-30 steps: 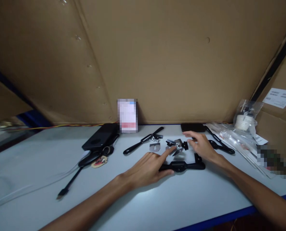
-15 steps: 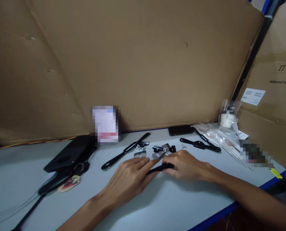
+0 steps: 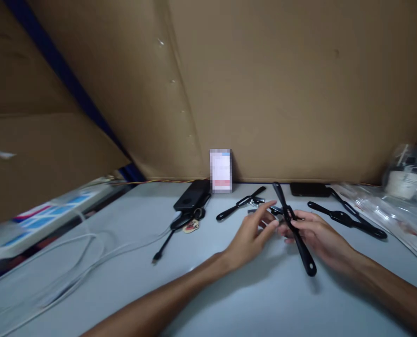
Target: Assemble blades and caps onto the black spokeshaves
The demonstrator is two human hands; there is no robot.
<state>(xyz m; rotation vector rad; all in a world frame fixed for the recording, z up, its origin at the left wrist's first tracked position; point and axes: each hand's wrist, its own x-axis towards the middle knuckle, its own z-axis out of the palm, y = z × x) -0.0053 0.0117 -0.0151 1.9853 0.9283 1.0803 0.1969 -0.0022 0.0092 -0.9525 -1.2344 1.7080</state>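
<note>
- cardboard wall (image 3: pixel 264 93) behind a pale tabletop (image 3: pixel 201 304)
- right hand (image 3: pixel 320 234) pinches a black two-handled frame (image 3: pixel 298 239) by its middle, tilted above the tabletop
- left hand (image 3: pixel 247 236) is just beside it, thumb and fingers spread apart
- second frame (image 3: pixel 230 210) lies left, third frame (image 3: pixel 348 221) lies right

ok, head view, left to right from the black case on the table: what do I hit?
Black case, upright screen, left hand, held bar, round-centred bar, bagged white tub.
</note>
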